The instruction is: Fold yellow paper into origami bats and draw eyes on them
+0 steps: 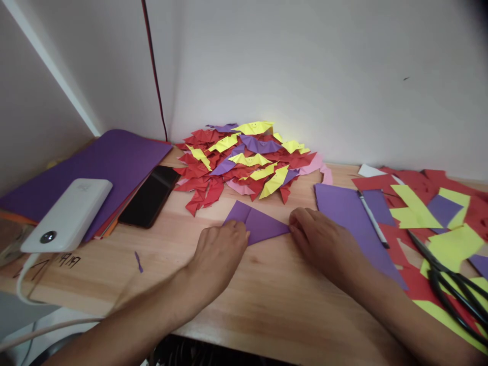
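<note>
A folded purple paper (263,224) with a triangular shape lies on the table, a crease running down from its upper left edge. My left hand (223,246) is closed over its lower left part, fingers curled and pressed on the paper. At the paper's right point, my right hand (318,236) has its thumb and fingertips together on the corner. Behind the hands rises a heap of folded paper bats (249,160) in red, yellow, purple and pink, some with small drawn faces. My right forearm passes over part of a flat purple sheet (343,218).
At right, a marker pen (372,219) rests on the purple sheet, near black-handled scissors (446,274) and coloured paper scraps (415,208). Leftward lie a phone (150,197), a white power bank (70,213) with a cable, stacked purple sheets (102,162) and a small purple scrap (138,262).
</note>
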`<move>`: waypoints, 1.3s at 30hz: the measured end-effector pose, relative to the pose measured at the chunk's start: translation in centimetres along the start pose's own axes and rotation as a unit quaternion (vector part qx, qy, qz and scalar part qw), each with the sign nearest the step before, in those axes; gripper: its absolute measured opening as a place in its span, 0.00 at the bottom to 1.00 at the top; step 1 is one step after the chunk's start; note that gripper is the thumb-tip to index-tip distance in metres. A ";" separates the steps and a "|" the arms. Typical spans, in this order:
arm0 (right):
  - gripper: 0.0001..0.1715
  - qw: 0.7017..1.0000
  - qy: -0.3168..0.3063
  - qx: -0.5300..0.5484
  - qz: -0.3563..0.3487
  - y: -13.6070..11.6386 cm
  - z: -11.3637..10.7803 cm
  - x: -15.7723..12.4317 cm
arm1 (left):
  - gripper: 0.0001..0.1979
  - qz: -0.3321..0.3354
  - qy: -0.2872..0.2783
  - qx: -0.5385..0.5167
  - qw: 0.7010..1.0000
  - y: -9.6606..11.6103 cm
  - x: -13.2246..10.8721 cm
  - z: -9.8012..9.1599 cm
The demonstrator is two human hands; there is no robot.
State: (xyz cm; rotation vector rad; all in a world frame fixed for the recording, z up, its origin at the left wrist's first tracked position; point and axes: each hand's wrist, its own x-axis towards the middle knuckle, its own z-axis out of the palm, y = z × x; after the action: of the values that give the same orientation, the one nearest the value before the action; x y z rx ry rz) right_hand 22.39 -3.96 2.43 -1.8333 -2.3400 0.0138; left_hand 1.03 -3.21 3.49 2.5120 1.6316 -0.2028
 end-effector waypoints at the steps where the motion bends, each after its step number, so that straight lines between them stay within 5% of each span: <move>1: 0.09 1.000 0.002 -0.001 -0.004 0.0 0.1 0.0 | 0.15 0.002 -0.002 0.001 1.000 0.0 0.0 0.0; 6: 0.18 0.999 0.020 -0.007 -0.049 0.4 0.5 -0.5 | 0.15 0.002 -0.001 0.002 1.000 0.1 0.2 0.1; 10: 0.28 0.986 0.064 -0.009 -0.156 -0.6 0.9 -1.7 | 0.15 0.016 -0.004 -0.003 1.000 -0.1 0.2 0.0; 15: 0.26 0.962 0.045 0.010 -0.271 -3.6 1.2 -3.1 | 0.13 0.022 -0.023 0.000 0.999 -0.3 0.1 -0.3; 39: 0.26 0.976 0.085 -0.126 -0.157 -3.8 0.6 -4.8 | 0.14 0.016 -0.012 0.002 1.000 -0.2 0.3 -0.4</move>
State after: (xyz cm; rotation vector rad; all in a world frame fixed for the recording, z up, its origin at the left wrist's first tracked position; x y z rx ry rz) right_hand 19.71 -9.47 1.63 -1.4650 -2.5699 -0.4812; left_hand 0.94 -2.81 3.87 2.5268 1.5822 -0.2310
